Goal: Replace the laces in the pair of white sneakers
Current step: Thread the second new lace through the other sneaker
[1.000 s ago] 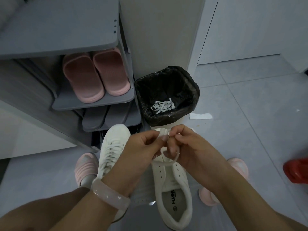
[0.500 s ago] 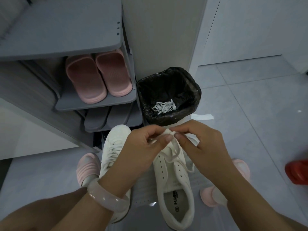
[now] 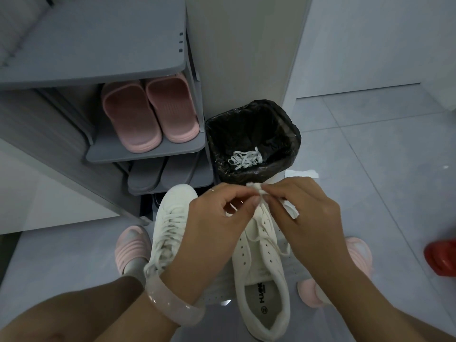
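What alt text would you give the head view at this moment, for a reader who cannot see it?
Both hands, left hand and right hand, pinch a white lace above the right sneaker, whose eyelets are mostly empty. The left sneaker beside it is laced. Behind them, a black-lined bin holds discarded laces, next to a grey shoe rack with pink slippers.

Laced white sneaker [image 3: 172,225] beside half-laced sneaker [image 3: 261,267]; its lace [image 3: 257,193] pulled up.

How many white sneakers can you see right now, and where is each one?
2. The laced sneaker stands on the floor under the left hand. The other sneaker lies beneath the right hand, its eyelets mostly empty.
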